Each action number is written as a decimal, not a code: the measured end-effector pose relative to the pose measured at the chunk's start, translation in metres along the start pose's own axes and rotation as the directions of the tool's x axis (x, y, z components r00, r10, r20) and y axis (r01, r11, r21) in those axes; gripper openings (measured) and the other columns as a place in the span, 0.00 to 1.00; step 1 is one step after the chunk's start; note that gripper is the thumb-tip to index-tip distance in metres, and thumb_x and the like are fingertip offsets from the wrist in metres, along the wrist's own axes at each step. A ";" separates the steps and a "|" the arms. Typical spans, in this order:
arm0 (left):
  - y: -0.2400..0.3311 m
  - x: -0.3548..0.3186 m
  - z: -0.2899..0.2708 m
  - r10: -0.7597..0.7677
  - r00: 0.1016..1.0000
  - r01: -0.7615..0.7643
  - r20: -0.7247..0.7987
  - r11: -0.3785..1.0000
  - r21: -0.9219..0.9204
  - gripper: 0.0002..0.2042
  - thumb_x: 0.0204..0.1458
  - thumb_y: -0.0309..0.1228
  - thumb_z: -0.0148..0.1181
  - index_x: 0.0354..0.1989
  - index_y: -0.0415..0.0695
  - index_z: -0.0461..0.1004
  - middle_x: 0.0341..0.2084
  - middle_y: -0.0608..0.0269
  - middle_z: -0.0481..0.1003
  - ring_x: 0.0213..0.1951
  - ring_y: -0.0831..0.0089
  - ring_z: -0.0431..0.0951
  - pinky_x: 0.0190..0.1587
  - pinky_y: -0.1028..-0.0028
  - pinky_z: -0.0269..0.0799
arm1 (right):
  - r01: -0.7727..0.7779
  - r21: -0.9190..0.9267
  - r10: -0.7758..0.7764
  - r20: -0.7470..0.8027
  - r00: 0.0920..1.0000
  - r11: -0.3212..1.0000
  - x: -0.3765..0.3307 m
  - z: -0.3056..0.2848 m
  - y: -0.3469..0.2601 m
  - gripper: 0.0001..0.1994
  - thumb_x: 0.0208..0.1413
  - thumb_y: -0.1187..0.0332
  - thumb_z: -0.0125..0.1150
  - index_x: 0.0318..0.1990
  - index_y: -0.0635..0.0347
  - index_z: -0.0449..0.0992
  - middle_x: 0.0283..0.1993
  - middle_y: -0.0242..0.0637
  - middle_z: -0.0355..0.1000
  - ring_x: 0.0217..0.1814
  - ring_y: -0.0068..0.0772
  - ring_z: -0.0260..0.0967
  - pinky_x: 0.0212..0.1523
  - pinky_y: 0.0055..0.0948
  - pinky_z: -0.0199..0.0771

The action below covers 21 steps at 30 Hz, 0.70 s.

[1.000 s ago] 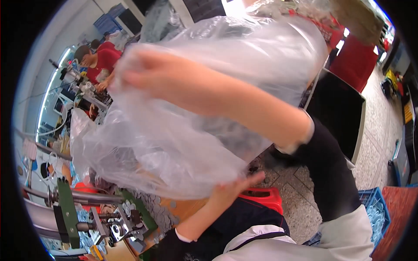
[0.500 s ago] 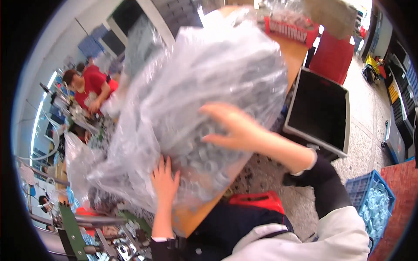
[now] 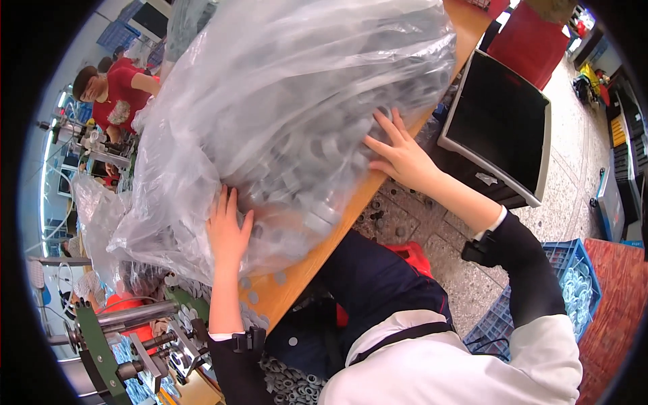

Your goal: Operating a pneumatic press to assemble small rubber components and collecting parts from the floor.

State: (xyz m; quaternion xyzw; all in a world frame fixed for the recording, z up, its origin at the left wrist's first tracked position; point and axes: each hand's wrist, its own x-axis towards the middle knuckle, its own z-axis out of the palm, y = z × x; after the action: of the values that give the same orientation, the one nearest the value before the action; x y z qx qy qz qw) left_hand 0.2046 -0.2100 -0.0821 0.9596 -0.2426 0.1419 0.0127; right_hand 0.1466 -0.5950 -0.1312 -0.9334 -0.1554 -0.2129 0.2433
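Clear plastic bag (image 3: 304,67), grey pieces (image 3: 293,158) inside; both hands (image 3: 228,236) (image 3: 410,163) spread against it.

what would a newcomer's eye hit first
Probably the huge translucent plastic bag of curved grey parts on the brown wooden table, left hand and right hand against its near side. Then the rectangular, pale-framed black panel right of the table, and the blue plastic crate, lower right.

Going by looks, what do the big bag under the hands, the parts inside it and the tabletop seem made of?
Bag: thin, translucent plastic film, glossy, judging by its wrinkles and bright glints.
Grey parts: probably moulded plastic, fairly matt, but the film blurs them, so metal is possible.
Tabletop: wood or wood-look laminate, smooth, from its even orange-brown colour.
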 end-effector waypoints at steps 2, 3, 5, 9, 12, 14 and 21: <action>-0.003 0.000 -0.001 -0.009 1.000 0.009 0.011 1.000 -0.013 0.27 0.47 0.40 0.56 0.57 0.46 0.63 0.60 0.60 0.59 0.59 0.58 0.60 0.57 0.59 0.55 | -0.012 -0.044 0.008 -0.095 0.995 0.999 0.012 0.007 -0.009 0.25 0.46 0.58 0.63 0.54 0.43 0.68 0.67 0.46 0.44 0.67 0.71 0.35 0.62 0.57 0.51; -0.002 0.000 -0.002 -0.025 1.000 0.025 0.011 0.999 -0.026 0.27 0.47 0.41 0.56 0.57 0.46 0.63 0.60 0.60 0.59 0.60 0.58 0.59 0.58 0.59 0.54 | -0.023 -0.039 0.019 -0.092 0.996 0.999 0.014 0.008 -0.011 0.25 0.46 0.58 0.63 0.54 0.43 0.68 0.67 0.46 0.44 0.67 0.71 0.35 0.62 0.57 0.51; 0.001 0.001 -0.003 -0.014 0.999 0.014 0.031 1.000 -0.022 0.27 0.48 0.40 0.56 0.57 0.45 0.63 0.60 0.60 0.59 0.60 0.57 0.59 0.58 0.58 0.53 | -0.019 -0.052 0.010 -0.163 0.987 0.998 0.015 0.012 -0.010 0.25 0.45 0.57 0.63 0.54 0.43 0.68 0.66 0.46 0.45 0.67 0.71 0.34 0.62 0.60 0.49; -0.008 -0.013 -0.018 0.095 0.994 -0.091 0.060 0.994 -0.063 0.26 0.48 0.38 0.56 0.57 0.46 0.64 0.60 0.58 0.59 0.60 0.55 0.59 0.58 0.57 0.54 | -0.021 0.041 0.024 -0.066 0.998 0.999 0.009 0.010 -0.015 0.24 0.46 0.63 0.63 0.54 0.43 0.68 0.69 0.46 0.39 0.69 0.69 0.31 0.65 0.60 0.39; 0.020 -0.020 -0.041 0.089 0.995 -0.084 0.035 0.990 -0.115 0.23 0.48 0.35 0.58 0.54 0.46 0.67 0.58 0.57 0.61 0.59 0.55 0.60 0.58 0.58 0.54 | -0.098 0.040 0.103 -0.121 0.987 0.994 -0.004 -0.007 -0.008 0.21 0.44 0.73 0.60 0.49 0.47 0.72 0.67 0.48 0.49 0.70 0.62 0.36 0.64 0.58 0.40; 0.028 -0.031 -0.056 0.062 0.998 -0.059 0.021 0.988 -0.143 0.22 0.47 0.33 0.59 0.53 0.45 0.68 0.57 0.57 0.62 0.59 0.54 0.61 0.58 0.60 0.56 | -0.156 0.183 0.194 -0.210 0.958 0.971 -0.009 -0.014 -0.010 0.19 0.43 0.77 0.56 0.45 0.49 0.74 0.62 0.46 0.57 0.69 0.59 0.42 0.65 0.49 0.45; 0.040 -0.104 -0.088 0.082 0.993 -0.094 -0.088 0.985 -0.146 0.20 0.41 0.27 0.62 0.47 0.46 0.72 0.53 0.59 0.67 0.56 0.58 0.65 0.55 0.61 0.60 | -0.124 0.195 0.179 -0.298 0.937 0.973 -0.008 -0.017 -0.025 0.29 0.46 0.71 0.60 0.58 0.59 0.60 0.66 0.45 0.49 0.68 0.45 0.44 0.66 0.38 0.43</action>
State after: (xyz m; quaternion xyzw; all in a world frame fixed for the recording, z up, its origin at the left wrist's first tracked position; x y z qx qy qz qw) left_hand 0.0747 -0.1885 -0.0288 0.9377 -0.2941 0.1626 0.0883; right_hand 0.1241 -0.5843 -0.1122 -0.8721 -0.0602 -0.3249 0.3610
